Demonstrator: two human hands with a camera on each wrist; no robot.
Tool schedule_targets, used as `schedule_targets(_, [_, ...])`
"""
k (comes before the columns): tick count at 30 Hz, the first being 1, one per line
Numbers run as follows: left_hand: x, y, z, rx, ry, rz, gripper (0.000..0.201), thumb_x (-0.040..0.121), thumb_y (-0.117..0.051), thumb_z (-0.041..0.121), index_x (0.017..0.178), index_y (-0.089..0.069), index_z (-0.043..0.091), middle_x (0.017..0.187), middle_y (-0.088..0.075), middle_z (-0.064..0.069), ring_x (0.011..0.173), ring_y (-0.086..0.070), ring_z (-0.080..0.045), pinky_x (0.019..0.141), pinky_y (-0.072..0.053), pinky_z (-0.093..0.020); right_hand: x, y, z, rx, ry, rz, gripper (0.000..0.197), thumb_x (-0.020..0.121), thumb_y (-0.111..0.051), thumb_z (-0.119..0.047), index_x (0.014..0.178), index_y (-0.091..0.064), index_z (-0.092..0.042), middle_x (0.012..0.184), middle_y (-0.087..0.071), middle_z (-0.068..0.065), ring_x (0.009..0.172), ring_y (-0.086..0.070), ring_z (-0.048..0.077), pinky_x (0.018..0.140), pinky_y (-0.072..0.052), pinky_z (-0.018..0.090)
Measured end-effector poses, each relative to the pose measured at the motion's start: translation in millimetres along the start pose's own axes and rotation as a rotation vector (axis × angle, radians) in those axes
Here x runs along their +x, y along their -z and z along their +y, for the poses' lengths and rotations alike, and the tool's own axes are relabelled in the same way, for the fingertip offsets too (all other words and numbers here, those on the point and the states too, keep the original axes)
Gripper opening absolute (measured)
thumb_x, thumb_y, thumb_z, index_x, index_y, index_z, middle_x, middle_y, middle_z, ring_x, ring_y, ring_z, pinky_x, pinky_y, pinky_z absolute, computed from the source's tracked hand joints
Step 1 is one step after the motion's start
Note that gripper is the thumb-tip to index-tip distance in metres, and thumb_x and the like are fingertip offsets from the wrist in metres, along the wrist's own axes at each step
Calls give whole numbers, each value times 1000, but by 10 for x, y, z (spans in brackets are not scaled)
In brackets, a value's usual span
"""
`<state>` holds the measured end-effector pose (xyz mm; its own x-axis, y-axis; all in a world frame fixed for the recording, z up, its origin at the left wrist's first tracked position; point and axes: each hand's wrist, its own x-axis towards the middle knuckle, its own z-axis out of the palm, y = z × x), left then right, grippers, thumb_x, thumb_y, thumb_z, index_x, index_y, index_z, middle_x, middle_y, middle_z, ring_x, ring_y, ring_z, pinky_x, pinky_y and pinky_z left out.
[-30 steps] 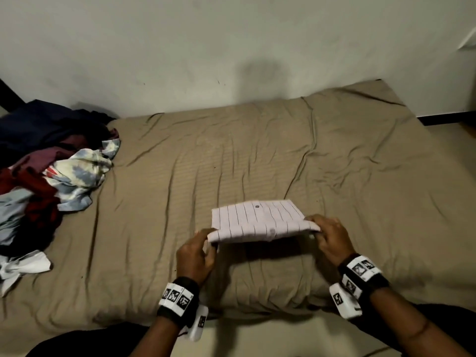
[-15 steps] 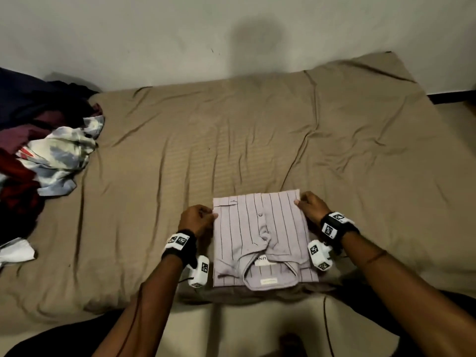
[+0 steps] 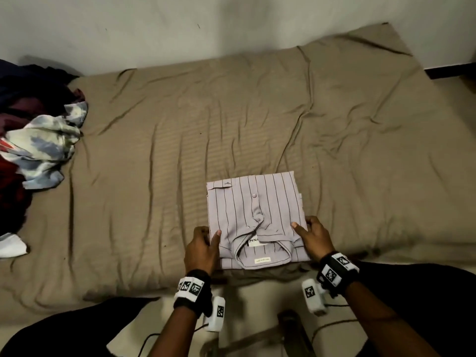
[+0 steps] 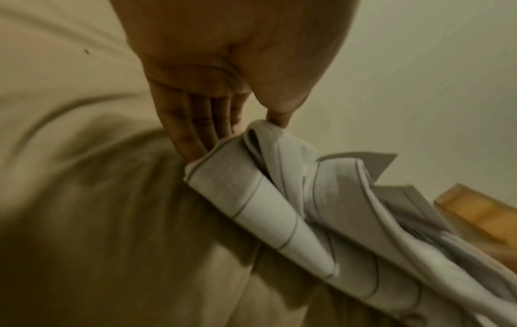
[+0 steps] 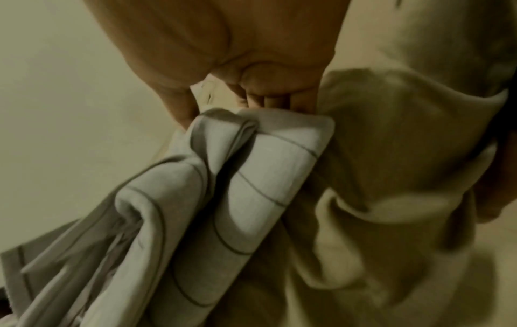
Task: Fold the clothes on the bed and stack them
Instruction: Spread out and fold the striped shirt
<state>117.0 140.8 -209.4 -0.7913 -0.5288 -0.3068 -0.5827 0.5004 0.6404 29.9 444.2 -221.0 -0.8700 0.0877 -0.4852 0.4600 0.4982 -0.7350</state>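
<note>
The folded pale lilac button-up shirt with thin dark stripes (image 3: pixel 253 217) lies as a neat rectangle on the tan, wrinkled bed sheet (image 3: pixel 159 161), close to the bed's near edge, its collar and white neck label turned toward the person and two small buttons showing along the placket. The left hand (image 3: pixel 202 249) holds the shirt's left edge beside the collar: thumb on top of the cloth, fingers (image 4: pixel 193 124) tucked under the folded layers, so the hand is clamped on the shirt (image 4: pixel 279 212). The right hand (image 3: pixel 313 237) holds the opposite edge the same way, thumb pressed on the top layer and fingers (image 5: pixel 277 99) curled beneath the fold, pinching the striped fabric (image 5: pixel 212 183). In both wrist views the edges of the shirt are bunched and slightly raised at the fingers, off the sheet just there.

Each wrist wears a black band with white square-patterned markers (image 3: pixel 190 287) and a small white camera block hanging below.

Well away to the left of the left fingers, at the bed's far left side, sits a loose heap of unfolded clothes (image 3: pixel 33 130): a blue-and-white tie-dye piece on top, dark red and navy garments around it, and a white scrap nearer the person. Beyond the fingers a plain pale wall (image 3: pixel 206 27) rises behind the bed.
</note>
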Motion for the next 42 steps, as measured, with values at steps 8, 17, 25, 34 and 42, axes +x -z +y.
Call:
schedule_targets(8, [-155, 43, -72, -111, 79, -29, 39, 84, -78, 49, 66, -60, 20, 64, -64, 6, 72, -64, -25, 60, -43, -29, -113, -45, 24, -240, 130, 87, 42, 97, -65, -25, 131, -48, -5, 114, -69, 24, 105, -64, 43, 81, -48, 38])
schedule_targets(17, [-268, 149, -134, -88, 46, 30, 34, 77, -85, 47, 83, -62, 21, 72, -70, 5, 76, -70, -25, 69, -55, -35, -311, 16, 65, -512, 224, 184, 47, 96, -61, -44, 130, -49, -14, 116, -64, 19, 104, -61, 42, 78, -48, 44])
schedule_targets(25, [-532, -53, 566, 236, -777, -4, 19, 82, -74, 44, 86, -69, 26, 77, -63, 6, 70, -61, -19, 54, -47, -29, -410, -96, -210, -676, 824, -20, 55, 79, -73, -38, 126, -57, -16, 118, -58, 6, 107, -52, 27, 89, -51, 44])
schedule_targets(34, [-381, -213, 742, 424, -750, -123, 45, 59, -88, 7, 101, -73, 16, 94, -72, -3, 80, -70, -28, 50, -55, -32, -250, -153, -313, -742, 810, -247, 59, 79, -74, -18, 134, -55, -15, 116, -62, 5, 107, -57, 27, 89, -49, 38])
schedule_targets(42, [-385, -300, 746, 526, -690, -133, 43, 62, -79, 12, 103, -70, 20, 88, -72, 1, 80, -66, -26, 59, -51, -33, -161, -209, -399, -254, 417, -127, 5, 89, -74, -15, 92, -77, -19, 82, -74, -7, 78, -68, 8, 76, -55, 28])
